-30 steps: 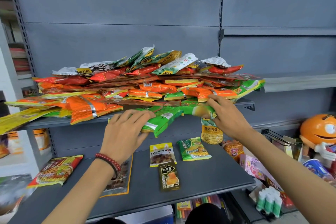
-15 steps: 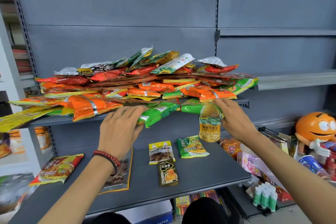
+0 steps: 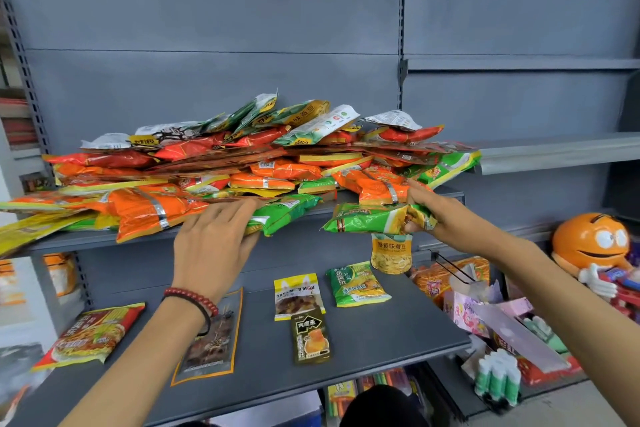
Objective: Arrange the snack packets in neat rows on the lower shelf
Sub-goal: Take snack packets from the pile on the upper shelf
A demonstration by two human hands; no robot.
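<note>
A jumbled heap of snack packets covers the upper shelf. My right hand grips a green packet pulled clear of the heap's front edge, with a small yellow-green packet dangling beneath it. My left hand holds another green packet at the front of the heap. On the lower shelf lie a red noodle packet, a brown flat packet, a yellow-white packet, a small dark packet and a green packet.
An orange round figure stands at the right, with pink boxes and green-white tubes below it. Grey shelves run off to the right. More goods sit under the lower shelf.
My right hand has drawn the green packet out and to the right, away from the heap. My left hand has stayed on its green packet at the heap's front.
</note>
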